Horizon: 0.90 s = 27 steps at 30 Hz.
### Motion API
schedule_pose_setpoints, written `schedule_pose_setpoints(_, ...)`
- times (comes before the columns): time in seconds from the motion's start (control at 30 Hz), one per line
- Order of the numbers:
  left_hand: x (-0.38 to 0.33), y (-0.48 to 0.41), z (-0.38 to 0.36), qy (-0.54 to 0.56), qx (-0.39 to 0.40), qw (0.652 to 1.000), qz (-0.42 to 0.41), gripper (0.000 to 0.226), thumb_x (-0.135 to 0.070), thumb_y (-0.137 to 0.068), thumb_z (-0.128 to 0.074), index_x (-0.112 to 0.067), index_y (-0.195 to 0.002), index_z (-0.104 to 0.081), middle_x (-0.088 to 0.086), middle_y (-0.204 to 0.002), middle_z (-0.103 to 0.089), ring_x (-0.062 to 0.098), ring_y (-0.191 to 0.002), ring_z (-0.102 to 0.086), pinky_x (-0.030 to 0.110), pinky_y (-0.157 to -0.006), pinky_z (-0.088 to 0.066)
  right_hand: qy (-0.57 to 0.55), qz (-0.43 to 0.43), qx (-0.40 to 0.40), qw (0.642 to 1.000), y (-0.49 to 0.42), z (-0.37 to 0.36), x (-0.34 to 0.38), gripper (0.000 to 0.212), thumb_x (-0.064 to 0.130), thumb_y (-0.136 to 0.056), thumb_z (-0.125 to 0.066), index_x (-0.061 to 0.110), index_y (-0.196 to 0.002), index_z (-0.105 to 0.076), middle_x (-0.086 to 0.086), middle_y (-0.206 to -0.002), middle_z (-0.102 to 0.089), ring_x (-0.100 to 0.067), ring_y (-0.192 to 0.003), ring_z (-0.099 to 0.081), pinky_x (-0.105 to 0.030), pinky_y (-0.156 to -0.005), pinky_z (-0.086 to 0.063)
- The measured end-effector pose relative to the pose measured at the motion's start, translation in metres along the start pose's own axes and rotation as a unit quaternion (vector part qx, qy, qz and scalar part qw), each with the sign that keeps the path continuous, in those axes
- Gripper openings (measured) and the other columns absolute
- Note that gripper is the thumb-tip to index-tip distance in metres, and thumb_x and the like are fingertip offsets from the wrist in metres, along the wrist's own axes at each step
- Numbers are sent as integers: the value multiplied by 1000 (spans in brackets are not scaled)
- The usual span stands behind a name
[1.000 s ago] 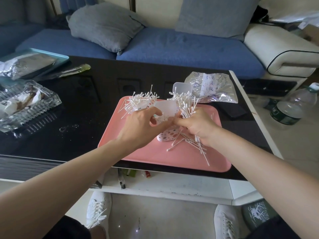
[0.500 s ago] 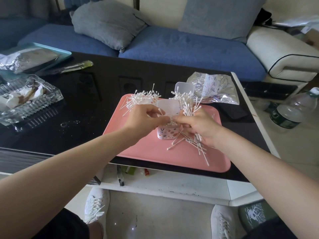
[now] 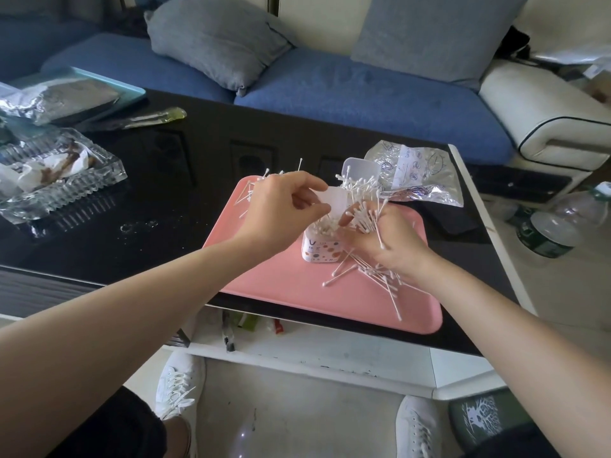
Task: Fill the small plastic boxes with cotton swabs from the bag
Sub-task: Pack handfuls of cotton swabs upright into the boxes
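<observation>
Head view: mid-fill. Right hand [image 3: 385,241] fingers curl around a bunch of swabs [image 3: 363,214] at the spotted box [image 3: 320,249] on the pink tray [image 3: 264,276]; left hand [image 3: 281,206] pinches its lid [image 3: 335,201] open. Next: align swabs, push in. Bag [image 3: 418,175] lies behind.

- The left hand [image 3: 281,206] covers most of a cluster of cotton swabs [image 3: 264,180] near the pink tray's [image 3: 274,279] far left corner.
- The right hand [image 3: 383,239] hides the right side of the small plastic box [image 3: 319,251]; its printed label is too small to read.
- The bag [image 3: 420,173] print is illegible.
- The glass dish [image 3: 66,190] at the desk's [image 3: 165,180] left edge is cut off by the frame.
</observation>
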<state>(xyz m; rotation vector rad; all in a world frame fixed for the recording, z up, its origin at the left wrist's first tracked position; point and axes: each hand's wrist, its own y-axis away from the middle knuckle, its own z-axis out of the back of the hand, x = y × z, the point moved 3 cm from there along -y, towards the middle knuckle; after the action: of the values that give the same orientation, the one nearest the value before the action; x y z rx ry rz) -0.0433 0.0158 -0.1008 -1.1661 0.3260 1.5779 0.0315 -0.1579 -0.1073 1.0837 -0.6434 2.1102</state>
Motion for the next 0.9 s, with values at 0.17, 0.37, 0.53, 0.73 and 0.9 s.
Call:
schedule_pose_setpoints(0.17, -10, -3, 4, 62, 2, 998, -5, 13, -14, -78, -87, -11, -87, -79, -3, -77, -75, 5, -72, -72, 16, -72, -57, -49, -9, -7, 999, 1, 2, -3, 15, 2, -89, -73, -8, -98, -68, -10, -87, -71, 1, -77, -66, -10, -74, -49)
schedule_pose_setpoints(0.37, -13, -10, 12, 53, -3, 998, -26, 8, -17, -80, -85, -19, -87, -81, -8, -79, -76, 4, -73, -73, 25, -76, -61, -43, -9, -5, 999, -1, 6, -8, 14, 0, -89, -70, -6, -101, -69, -5, -92, -71, 7, -82, -66, -7, -75, -46)
schedule_pose_setpoints(0.53, -11, -11, 11, 31, 21, 998, -43, 10, -14, -80, -85, -19, -89, -81, -9, -80, -76, 2, -74, -73, 25, -78, -61, -39, -6, -2, 999, -5, 5, -12, 14, 6, -90, -71, -2, -102, -69, -17, -104, -71, -14, -97, -69, -19, -86, -53)
schedule_pose_setpoints(0.73, -10, -11, 5, -19, 73, 993, -86, 10, -13, -77, -86, -15, -85, -82, -7, -78, -76, 1, -71, -71, 16, -73, -57, -40, -5, 0, 999, -7, 3, -18, 14, 6, -90, -71, -2, -102, -69, -12, -93, -71, -9, -86, -69, -21, -78, -52)
schedule_pose_setpoints(0.9, -3, -5, -5, -90, 83, 988, -97, 5, -14, -78, -85, -15, -82, -82, -14, -68, -67, 1, -65, -64, 9, -61, -44, -45, -2, 1, 999, -7, 2, -14, 15, 6, -89, -73, -1, -102, -71, -1, -88, -70, -2, -82, -67, -15, -76, -50)
